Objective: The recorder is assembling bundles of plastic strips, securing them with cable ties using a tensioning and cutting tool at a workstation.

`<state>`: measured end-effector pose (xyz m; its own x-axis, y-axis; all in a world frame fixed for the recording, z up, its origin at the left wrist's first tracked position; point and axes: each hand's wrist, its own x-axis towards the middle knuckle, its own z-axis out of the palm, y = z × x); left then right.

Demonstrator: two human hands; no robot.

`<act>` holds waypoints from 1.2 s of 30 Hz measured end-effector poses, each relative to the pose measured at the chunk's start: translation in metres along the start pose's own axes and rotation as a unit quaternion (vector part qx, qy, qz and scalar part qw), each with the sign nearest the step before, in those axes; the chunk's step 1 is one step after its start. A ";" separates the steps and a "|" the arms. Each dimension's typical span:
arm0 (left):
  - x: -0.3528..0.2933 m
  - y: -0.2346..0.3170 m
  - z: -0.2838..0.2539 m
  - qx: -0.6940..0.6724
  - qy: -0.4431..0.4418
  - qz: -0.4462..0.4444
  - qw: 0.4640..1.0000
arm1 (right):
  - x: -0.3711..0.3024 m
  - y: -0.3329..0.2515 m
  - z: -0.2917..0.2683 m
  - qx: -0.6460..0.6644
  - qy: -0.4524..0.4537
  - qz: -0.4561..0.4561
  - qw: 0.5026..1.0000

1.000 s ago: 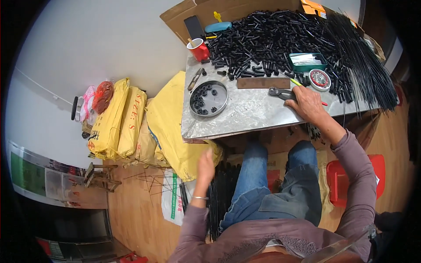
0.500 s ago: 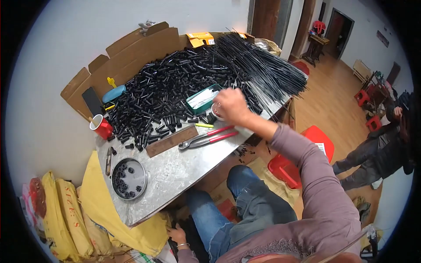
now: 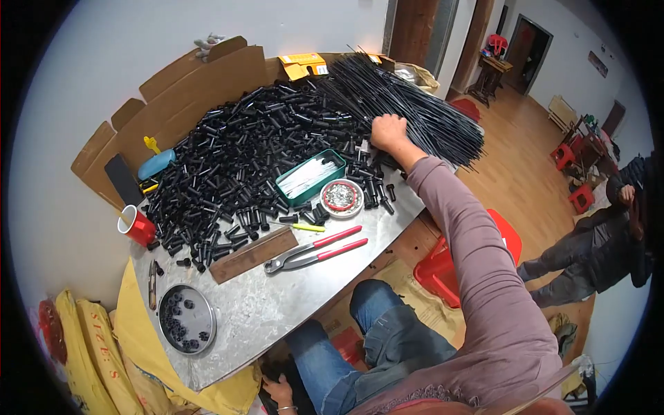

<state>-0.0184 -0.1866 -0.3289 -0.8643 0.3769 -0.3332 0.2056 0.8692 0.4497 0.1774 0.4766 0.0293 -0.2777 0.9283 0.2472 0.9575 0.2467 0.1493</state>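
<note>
My right hand (image 3: 390, 131) reaches far across the table, fingers curled down at the near left edge of a bundle of long thin black rods (image 3: 415, 104). What its fingertips hold, if anything, is hidden. Left of it spreads a big heap of short black tube-like pieces with flanged ends (image 3: 235, 159). Nearer to me are a green box of thin white strips (image 3: 309, 178) and a round white dish with a red ring and small shiny bits (image 3: 342, 198). Down beside my left thigh, my left hand (image 3: 279, 392) rests with fingers apart, next to something black.
Red-handled pincers (image 3: 315, 250), a rusty flat bar (image 3: 254, 256) and a metal bowl of small black rings (image 3: 187, 319) lie along the near side. A red cup (image 3: 137, 227) stands left. Cardboard (image 3: 200, 86) walls the back. A red stool (image 3: 443, 270) and another person (image 3: 602, 235) are right.
My right hand has moved away from over the round dish to the black rods, uncovering the dish. My left hand stays low by my thigh. The whole view has shifted slightly.
</note>
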 end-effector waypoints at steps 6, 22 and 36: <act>0.006 0.020 0.007 -0.011 -0.023 0.022 0.999 | 0.000 -0.012 0.013 -0.003 -0.007 0.013 1.000; -0.004 0.052 -0.009 -0.037 -0.065 0.065 0.995 | 0.044 0.054 -0.123 0.114 0.014 -0.085 0.990; -0.111 0.271 -0.144 -0.285 -0.237 0.359 0.857 | -0.079 0.058 -0.286 0.190 0.105 -0.163 0.962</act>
<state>0.0669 -0.0393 -0.0507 -0.2982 0.9537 -0.0392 0.2320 0.1123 0.9662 0.2322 0.3382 0.2926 -0.5390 0.7177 0.4409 0.7652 0.6360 -0.0999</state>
